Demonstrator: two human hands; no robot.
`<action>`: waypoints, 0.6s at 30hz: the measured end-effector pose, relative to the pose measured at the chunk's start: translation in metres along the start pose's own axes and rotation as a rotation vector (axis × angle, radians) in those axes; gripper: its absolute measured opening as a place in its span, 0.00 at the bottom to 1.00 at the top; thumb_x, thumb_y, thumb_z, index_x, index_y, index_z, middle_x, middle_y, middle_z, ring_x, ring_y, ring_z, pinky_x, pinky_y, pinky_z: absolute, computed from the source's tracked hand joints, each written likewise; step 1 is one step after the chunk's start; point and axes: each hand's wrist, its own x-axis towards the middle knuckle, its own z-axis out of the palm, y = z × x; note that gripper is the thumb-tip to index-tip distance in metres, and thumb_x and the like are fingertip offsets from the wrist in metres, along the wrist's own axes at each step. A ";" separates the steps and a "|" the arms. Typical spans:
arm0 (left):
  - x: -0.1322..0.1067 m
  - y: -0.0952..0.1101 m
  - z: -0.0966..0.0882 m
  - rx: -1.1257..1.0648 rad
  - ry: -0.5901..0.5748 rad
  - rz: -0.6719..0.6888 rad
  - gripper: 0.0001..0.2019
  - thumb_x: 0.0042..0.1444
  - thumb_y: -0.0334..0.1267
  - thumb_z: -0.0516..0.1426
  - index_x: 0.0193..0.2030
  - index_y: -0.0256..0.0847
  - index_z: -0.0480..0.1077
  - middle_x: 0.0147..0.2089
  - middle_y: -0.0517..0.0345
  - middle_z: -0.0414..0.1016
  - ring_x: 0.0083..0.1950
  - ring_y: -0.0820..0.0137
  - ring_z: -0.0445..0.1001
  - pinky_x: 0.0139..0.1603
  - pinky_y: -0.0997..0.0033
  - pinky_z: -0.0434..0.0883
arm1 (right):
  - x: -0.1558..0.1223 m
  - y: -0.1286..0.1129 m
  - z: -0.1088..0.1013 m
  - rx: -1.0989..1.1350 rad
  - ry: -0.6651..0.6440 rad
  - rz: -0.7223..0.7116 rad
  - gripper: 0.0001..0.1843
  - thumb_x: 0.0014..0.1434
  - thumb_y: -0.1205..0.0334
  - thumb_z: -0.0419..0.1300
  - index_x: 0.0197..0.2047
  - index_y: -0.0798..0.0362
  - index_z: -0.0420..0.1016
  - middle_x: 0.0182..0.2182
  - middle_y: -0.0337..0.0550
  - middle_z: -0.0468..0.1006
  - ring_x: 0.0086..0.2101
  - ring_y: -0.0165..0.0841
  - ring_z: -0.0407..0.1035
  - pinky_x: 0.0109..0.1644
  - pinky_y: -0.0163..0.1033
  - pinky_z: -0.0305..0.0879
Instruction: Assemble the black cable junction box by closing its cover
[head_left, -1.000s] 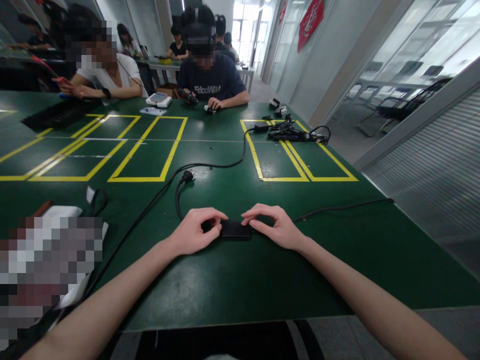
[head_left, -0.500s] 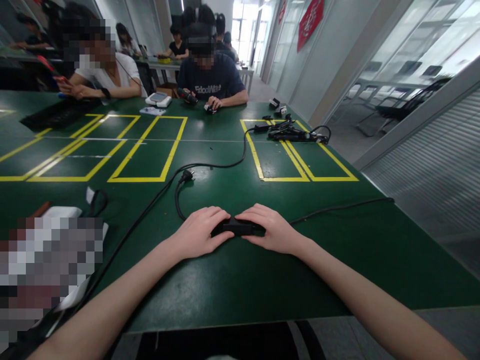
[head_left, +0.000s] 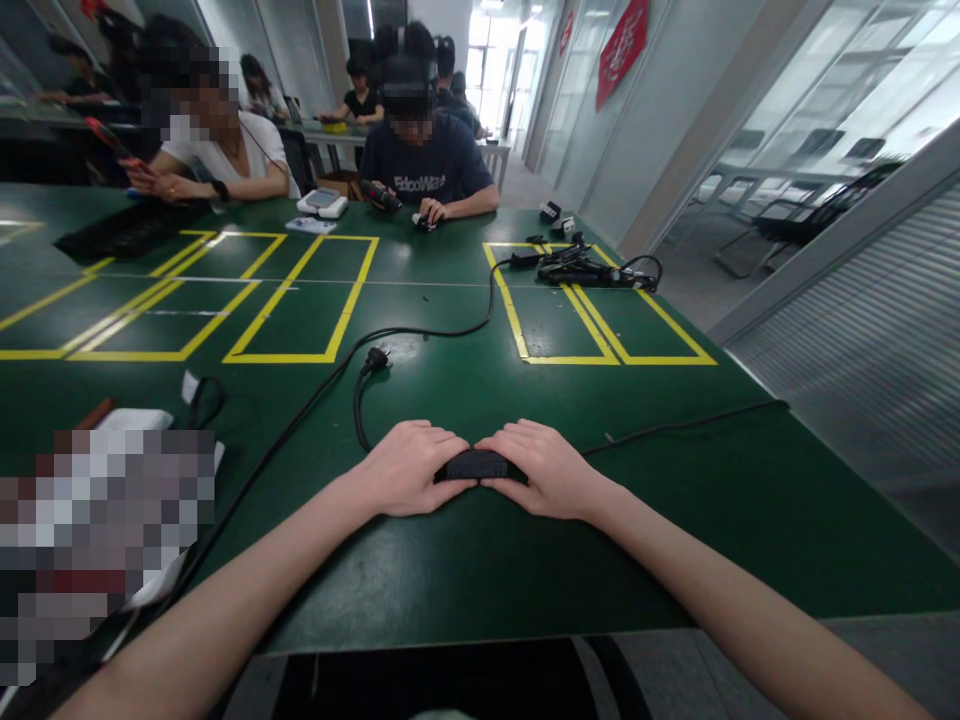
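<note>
A small black power adapter block (head_left: 474,466) lies on the green table (head_left: 465,570) right in front of me. My left hand (head_left: 409,468) grips its left end with curled fingers. My right hand (head_left: 541,468) grips its right end the same way. One black cable runs from the block's left side in a loop to a plug (head_left: 373,358) lying on the table. Another thin black cable (head_left: 690,418) leads off to the right edge. Most of the block is hidden under my fingers.
Yellow taped rectangles (head_left: 300,300) mark the table. A heap of black cables and adapters (head_left: 585,265) lies at the far right. A long black cable (head_left: 420,330) crosses the middle. White items and a looped cord (head_left: 199,400) sit at my left. Two people (head_left: 427,165) sit opposite, handling small objects.
Both hands have closed in over the block's ends; a second ago the fingertips only pinched it and its top lay bare. The block sits slightly nearer me.
</note>
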 end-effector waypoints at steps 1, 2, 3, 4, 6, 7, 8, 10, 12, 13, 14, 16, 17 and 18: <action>0.000 0.001 0.000 -0.006 -0.004 0.001 0.11 0.68 0.46 0.57 0.42 0.39 0.73 0.37 0.54 0.81 0.38 0.63 0.79 0.42 0.65 0.69 | 0.000 0.000 0.000 0.006 -0.001 -0.010 0.15 0.71 0.53 0.58 0.51 0.57 0.74 0.38 0.50 0.81 0.38 0.40 0.74 0.42 0.44 0.65; 0.000 0.001 0.000 -0.009 -0.005 0.001 0.12 0.68 0.46 0.57 0.42 0.39 0.73 0.37 0.54 0.81 0.38 0.62 0.79 0.42 0.65 0.70 | 0.000 0.000 0.000 0.009 -0.005 -0.017 0.15 0.71 0.53 0.58 0.51 0.56 0.74 0.38 0.49 0.81 0.38 0.40 0.74 0.42 0.43 0.65; -0.001 0.001 0.000 -0.009 0.000 0.002 0.12 0.68 0.46 0.57 0.43 0.39 0.73 0.37 0.54 0.81 0.38 0.62 0.80 0.42 0.64 0.70 | 0.000 0.000 -0.001 0.005 -0.007 -0.021 0.15 0.72 0.53 0.57 0.50 0.56 0.74 0.38 0.49 0.81 0.37 0.39 0.74 0.42 0.43 0.65; -0.001 0.002 0.001 -0.006 0.011 0.003 0.12 0.68 0.47 0.56 0.44 0.39 0.74 0.38 0.53 0.81 0.39 0.62 0.80 0.43 0.64 0.70 | 0.000 0.000 -0.001 -0.006 -0.007 -0.021 0.15 0.72 0.52 0.57 0.50 0.56 0.75 0.37 0.49 0.81 0.37 0.39 0.74 0.41 0.43 0.65; -0.002 0.001 0.002 0.001 0.046 0.012 0.16 0.68 0.49 0.56 0.49 0.39 0.74 0.40 0.52 0.81 0.41 0.61 0.80 0.43 0.64 0.71 | -0.001 0.000 -0.001 -0.036 0.002 -0.016 0.16 0.73 0.51 0.56 0.49 0.55 0.75 0.35 0.49 0.81 0.35 0.39 0.74 0.40 0.43 0.64; -0.002 0.001 0.002 0.004 0.059 0.021 0.17 0.68 0.51 0.56 0.51 0.39 0.73 0.40 0.51 0.81 0.41 0.61 0.80 0.43 0.64 0.72 | -0.001 -0.001 -0.001 -0.047 0.008 -0.013 0.16 0.73 0.51 0.56 0.48 0.55 0.75 0.35 0.49 0.81 0.35 0.39 0.74 0.40 0.43 0.64; -0.003 0.001 0.002 0.005 0.067 0.029 0.19 0.68 0.52 0.55 0.52 0.38 0.73 0.40 0.51 0.81 0.41 0.61 0.80 0.43 0.65 0.72 | -0.001 -0.001 -0.001 -0.052 0.013 -0.011 0.16 0.72 0.50 0.56 0.48 0.55 0.75 0.35 0.49 0.81 0.35 0.39 0.74 0.40 0.43 0.64; -0.003 0.000 0.001 0.006 0.060 0.043 0.18 0.70 0.52 0.53 0.50 0.38 0.73 0.39 0.51 0.81 0.40 0.62 0.80 0.41 0.66 0.72 | -0.001 0.000 -0.001 -0.043 0.011 -0.016 0.16 0.72 0.50 0.57 0.50 0.55 0.75 0.36 0.48 0.81 0.36 0.39 0.74 0.40 0.43 0.65; -0.003 0.000 0.000 0.016 0.043 0.054 0.17 0.71 0.50 0.52 0.47 0.39 0.73 0.38 0.52 0.80 0.39 0.62 0.79 0.40 0.67 0.71 | -0.001 0.001 -0.001 -0.034 0.006 -0.034 0.16 0.73 0.51 0.56 0.52 0.55 0.74 0.37 0.48 0.81 0.36 0.38 0.74 0.40 0.42 0.65; -0.002 0.000 -0.001 0.023 0.043 0.055 0.17 0.72 0.50 0.52 0.48 0.38 0.73 0.38 0.52 0.80 0.39 0.62 0.80 0.40 0.66 0.71 | -0.001 0.002 -0.001 -0.038 0.009 -0.045 0.17 0.73 0.51 0.55 0.53 0.56 0.74 0.38 0.48 0.81 0.36 0.38 0.74 0.40 0.42 0.65; -0.002 0.000 -0.002 0.029 0.048 0.050 0.17 0.71 0.50 0.53 0.50 0.38 0.73 0.39 0.51 0.80 0.41 0.62 0.80 0.41 0.66 0.71 | -0.002 0.003 -0.002 -0.049 0.015 -0.055 0.17 0.74 0.52 0.54 0.54 0.56 0.74 0.39 0.49 0.81 0.37 0.38 0.74 0.40 0.42 0.65; -0.002 0.002 -0.005 0.027 0.060 0.013 0.19 0.68 0.53 0.56 0.52 0.39 0.72 0.42 0.50 0.81 0.43 0.60 0.80 0.42 0.66 0.72 | -0.002 0.004 -0.002 -0.093 0.036 -0.078 0.18 0.75 0.54 0.52 0.56 0.56 0.74 0.41 0.51 0.81 0.38 0.39 0.75 0.40 0.43 0.65; -0.002 0.003 -0.005 0.021 0.058 -0.023 0.21 0.66 0.56 0.58 0.51 0.39 0.72 0.43 0.50 0.81 0.43 0.59 0.80 0.42 0.65 0.72 | -0.003 0.004 -0.002 -0.122 0.049 -0.093 0.18 0.75 0.55 0.50 0.57 0.56 0.74 0.42 0.52 0.81 0.39 0.39 0.74 0.40 0.43 0.65; -0.001 0.005 -0.006 0.014 0.048 -0.066 0.22 0.63 0.58 0.60 0.49 0.40 0.71 0.42 0.51 0.81 0.43 0.58 0.80 0.41 0.65 0.73 | -0.003 0.005 -0.002 -0.151 0.059 -0.109 0.19 0.75 0.55 0.49 0.58 0.56 0.74 0.43 0.53 0.81 0.39 0.40 0.74 0.40 0.43 0.64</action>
